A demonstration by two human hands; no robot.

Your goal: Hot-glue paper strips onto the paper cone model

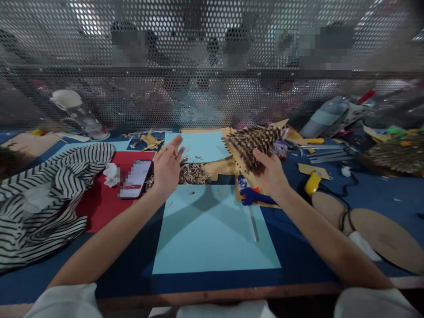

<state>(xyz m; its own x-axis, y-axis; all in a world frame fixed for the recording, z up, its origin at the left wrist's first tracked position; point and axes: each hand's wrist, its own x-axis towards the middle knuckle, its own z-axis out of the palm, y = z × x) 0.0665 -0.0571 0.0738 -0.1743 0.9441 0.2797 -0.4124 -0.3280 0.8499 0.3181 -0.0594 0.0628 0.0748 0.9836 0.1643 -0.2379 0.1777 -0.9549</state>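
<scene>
My right hand (270, 174) is closed on a spiky brown piece (255, 143), covered in overlapping, scale-like bits, and holds it above the table. To the left, my left hand (168, 168) is raised with fingers stretched out, and nothing shows in it. Beside and partly behind that hand lies a pile of small, dark striped slivers (195, 172). A light blue sheet (212, 247) lies between my forearms. What looks like a blue glue gun (250, 195) rests at its upper right, below my right hand, with a translucent stick pointing towards me.
A phone (137, 176) lies on red paper (102, 212), near striped cloth (56, 190). At right are a yellow cutter (312, 182), cardboard ovals (384, 234), a dark cord and another spiky brown piece (397, 154). A tilted bottle (324, 117) stands before the perforated metal screen (198, 97).
</scene>
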